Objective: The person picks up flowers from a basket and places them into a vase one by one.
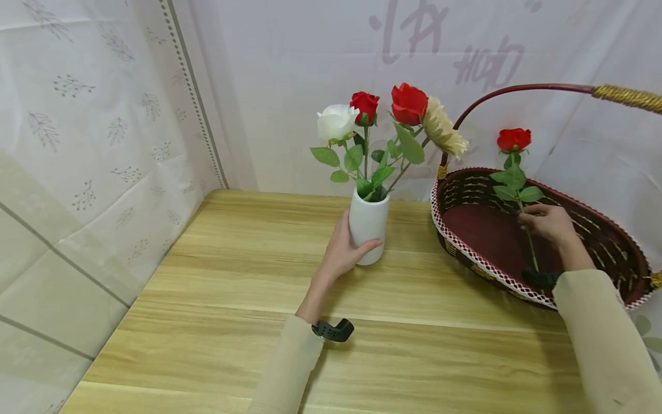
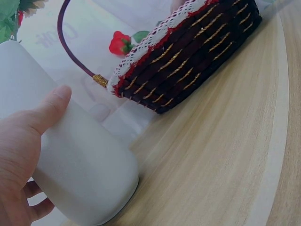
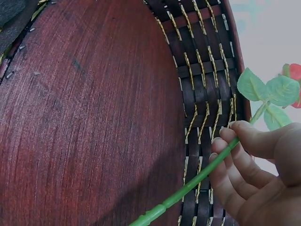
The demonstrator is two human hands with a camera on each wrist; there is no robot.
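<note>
On the wooden table stands a white vase [image 1: 369,224], upright, holding a white rose [image 1: 337,122], two red roses [image 1: 410,104] and a cream flower [image 1: 442,129]. My left hand [image 1: 345,247] grips the vase from its left side, the thumb across the front, as the left wrist view also shows. Over the wicker basket [image 1: 486,230], my right hand [image 1: 550,223] pinches the green stem of another red rose [image 1: 514,140] between thumb and fingers. That stem [image 3: 197,178] slants down across the basket's dark red floor in the right wrist view, and its leaves sit just above the fingertips.
The basket's tall arched handle [image 1: 522,88] rises at the back right, wrapped in gold cord. White lace edges its rim [image 1: 478,261]. A pale printed cloth [image 1: 279,103] hangs behind the wooden table [image 1: 233,276] and along its left side.
</note>
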